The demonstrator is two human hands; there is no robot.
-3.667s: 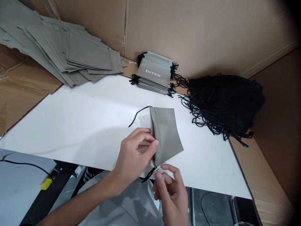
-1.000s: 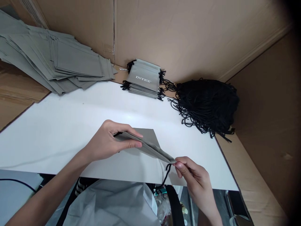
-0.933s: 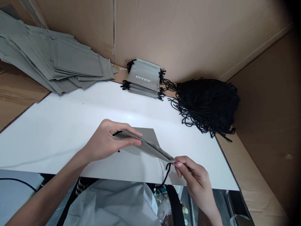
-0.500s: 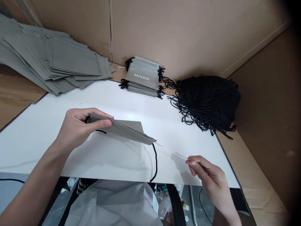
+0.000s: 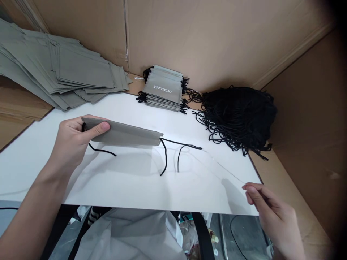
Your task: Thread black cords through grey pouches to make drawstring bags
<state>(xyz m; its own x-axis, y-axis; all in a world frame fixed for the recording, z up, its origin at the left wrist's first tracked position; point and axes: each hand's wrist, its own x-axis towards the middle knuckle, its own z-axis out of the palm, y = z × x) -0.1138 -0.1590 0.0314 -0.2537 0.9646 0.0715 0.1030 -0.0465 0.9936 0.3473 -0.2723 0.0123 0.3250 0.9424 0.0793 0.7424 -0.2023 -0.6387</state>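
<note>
My left hand (image 5: 78, 135) pinches the left end of a grey fabric piece (image 5: 130, 133), held above the white table. A black cord (image 5: 102, 150) hangs from that end, below my fingers. From the fabric's right corner another black cord (image 5: 180, 143) stretches out to the right, doubled over a thin wire (image 5: 227, 170), and one loose end dangles near the corner. At the lower right, my right hand (image 5: 267, 204) is closed in a pinch on the wire's far end.
Grey fabric pieces (image 5: 84, 68) are piled at the back left. Corded grey pieces marked INTEX (image 5: 164, 83) are stacked at the back middle. A heap of black cords (image 5: 238, 115) lies at the back right. Cardboard walls (image 5: 217, 39) surround the white table (image 5: 121, 184).
My right hand has moved right and down with the wire, and a doubled black cord now shows outside the fabric's right corner. My left hand has shifted left with the fabric.
</note>
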